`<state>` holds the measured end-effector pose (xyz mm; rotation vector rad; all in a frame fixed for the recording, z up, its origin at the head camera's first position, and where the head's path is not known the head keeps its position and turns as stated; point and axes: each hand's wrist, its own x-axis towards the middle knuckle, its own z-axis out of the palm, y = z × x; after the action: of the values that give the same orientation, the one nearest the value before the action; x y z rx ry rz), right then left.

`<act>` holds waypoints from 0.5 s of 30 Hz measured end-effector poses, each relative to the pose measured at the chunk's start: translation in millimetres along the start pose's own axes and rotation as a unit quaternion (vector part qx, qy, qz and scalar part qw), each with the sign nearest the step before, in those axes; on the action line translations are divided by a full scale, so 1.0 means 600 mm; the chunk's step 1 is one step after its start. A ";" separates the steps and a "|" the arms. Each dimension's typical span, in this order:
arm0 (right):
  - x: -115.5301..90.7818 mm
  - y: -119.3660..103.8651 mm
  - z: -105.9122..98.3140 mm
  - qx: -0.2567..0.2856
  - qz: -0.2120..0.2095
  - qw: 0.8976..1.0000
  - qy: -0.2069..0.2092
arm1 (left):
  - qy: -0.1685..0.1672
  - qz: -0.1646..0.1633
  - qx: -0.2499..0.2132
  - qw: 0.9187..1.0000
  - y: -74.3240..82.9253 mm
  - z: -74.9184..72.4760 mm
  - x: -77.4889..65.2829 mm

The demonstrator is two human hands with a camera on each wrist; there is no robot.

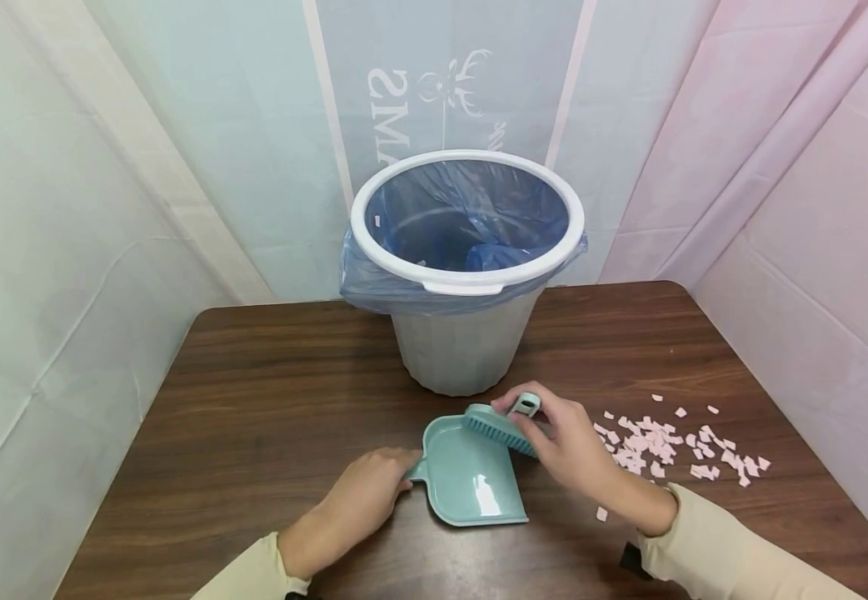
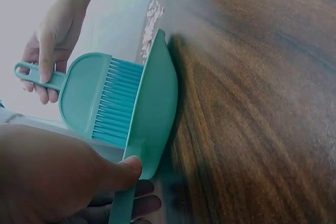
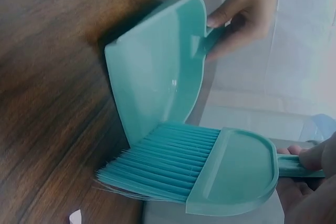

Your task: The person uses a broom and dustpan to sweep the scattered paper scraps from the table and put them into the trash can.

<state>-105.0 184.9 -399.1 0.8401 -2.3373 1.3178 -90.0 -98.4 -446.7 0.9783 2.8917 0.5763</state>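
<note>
My left hand (image 1: 372, 487) grips the short handle of a teal dustpan (image 1: 471, 483), which lies on the wooden table with its open edge toward the right. No paper scraps show in its pan. In my right hand (image 1: 565, 437) is the handle of a matching teal hand brush (image 1: 500, 429). Its bristles (image 3: 163, 161) point down across the dustpan's far edge, partly over the pan, as the right wrist view shows. Right of that hand, many small pale paper scraps (image 1: 647, 442) are scattered on the table. One scrap (image 3: 75, 216) lies close to the bristles in the right wrist view.
A white trash bin (image 1: 464, 350) with a blue liner bag (image 1: 374, 287) stands at the back middle of the table (image 1: 269, 400), just behind the dustpan. Pale sheeting (image 1: 202, 150) hangs along the back and both sides.
</note>
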 end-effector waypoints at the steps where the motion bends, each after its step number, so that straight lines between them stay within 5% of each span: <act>1: 0.001 0.001 -0.002 0.002 0.002 1.000 0.002 | 0.002 -0.001 0.001 1.000 0.000 0.001 0.000; 15: 0.012 0.013 -0.031 0.023 0.036 0.999 -0.012 | 0.009 -0.007 0.017 1.000 0.000 0.001 0.000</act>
<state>-115.6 201.7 -390.6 0.7960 -2.3849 1.4020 -90.0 -98.1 -447.2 0.9605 2.9303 0.5408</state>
